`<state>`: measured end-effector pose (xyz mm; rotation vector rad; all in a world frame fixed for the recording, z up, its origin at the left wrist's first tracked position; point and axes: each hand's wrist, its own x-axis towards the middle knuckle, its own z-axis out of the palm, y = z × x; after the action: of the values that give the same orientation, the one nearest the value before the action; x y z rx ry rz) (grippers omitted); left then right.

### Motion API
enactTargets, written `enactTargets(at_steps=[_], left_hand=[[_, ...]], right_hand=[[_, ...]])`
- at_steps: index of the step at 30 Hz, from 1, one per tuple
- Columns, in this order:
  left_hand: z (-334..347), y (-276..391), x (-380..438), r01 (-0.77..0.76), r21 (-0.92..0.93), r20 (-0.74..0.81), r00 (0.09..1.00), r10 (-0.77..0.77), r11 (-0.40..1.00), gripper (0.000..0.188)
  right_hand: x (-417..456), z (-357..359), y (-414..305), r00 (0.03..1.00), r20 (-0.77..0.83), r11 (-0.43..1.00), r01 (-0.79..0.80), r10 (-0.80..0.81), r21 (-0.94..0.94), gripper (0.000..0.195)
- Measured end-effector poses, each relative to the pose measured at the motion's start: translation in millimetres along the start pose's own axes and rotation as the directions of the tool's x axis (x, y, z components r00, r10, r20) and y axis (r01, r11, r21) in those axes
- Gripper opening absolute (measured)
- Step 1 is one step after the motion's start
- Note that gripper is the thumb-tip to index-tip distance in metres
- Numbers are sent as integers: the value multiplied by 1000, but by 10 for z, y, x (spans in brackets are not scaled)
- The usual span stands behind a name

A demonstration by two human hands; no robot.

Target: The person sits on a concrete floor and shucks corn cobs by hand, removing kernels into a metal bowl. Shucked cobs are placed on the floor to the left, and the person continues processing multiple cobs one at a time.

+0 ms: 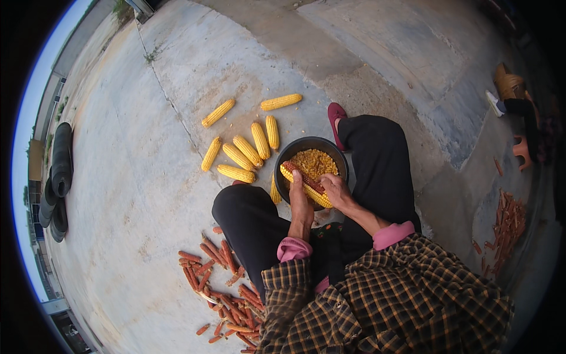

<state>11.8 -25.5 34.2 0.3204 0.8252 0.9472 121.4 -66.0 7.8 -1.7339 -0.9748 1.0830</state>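
A partly shelled ear of corn (pixel 319 198), its reddish cob bare along a strip, lies slantwise above a dark round basin (pixel 288 151). My left hand (pixel 300 197) holds the ear near its upper left end, thumb along it. My right hand (pixel 337 191) grips it toward the lower right end, fingertips on the bared strip. Loose yellow kernels (pixel 315 161) fill the bottom of the basin as far as it shows. Several whole yellow ears (pixel 247 151) lie on the concrete left of and beyond the basin; one ear (pixel 275 190) rests against its left side, partly hidden.
Bare reddish cobs (pixel 230 305) are heaped by my left leg. Another cob pile (pixel 506 230) lies far right, near a seated person's leg (pixel 519 106) and an orange plastic stool (pixel 522 152). Black rolls (pixel 62 163) lie at the far left. Scattered kernels dot the concrete floor (pixel 141 177).
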Motion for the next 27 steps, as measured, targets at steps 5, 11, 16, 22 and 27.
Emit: enactTargets(at_steps=[5,11,16,22,27], left_hand=[[80,152,-69,-28,-49,92,995,32,998,39],[137,390,-108,-203,-6,-8,979,203,979,34],[-10,559,-145,-185,91,-151,969,197,979,32],[-106,604,-340,-8,147,-175,984,34,989,12],[89,426,-638,299,304,-15,951,-309,905,29]], right_hand=[[51,-59,67,957,33,888,-279,288,366,45],[55,-176,-26,756,397,635,-653,520,412,45],[84,-352,-297,807,388,704,-583,445,405,41],[210,-462,-396,920,268,544,-385,284,745,27],[246,-341,-412,924,238,483,-362,300,798,30]])
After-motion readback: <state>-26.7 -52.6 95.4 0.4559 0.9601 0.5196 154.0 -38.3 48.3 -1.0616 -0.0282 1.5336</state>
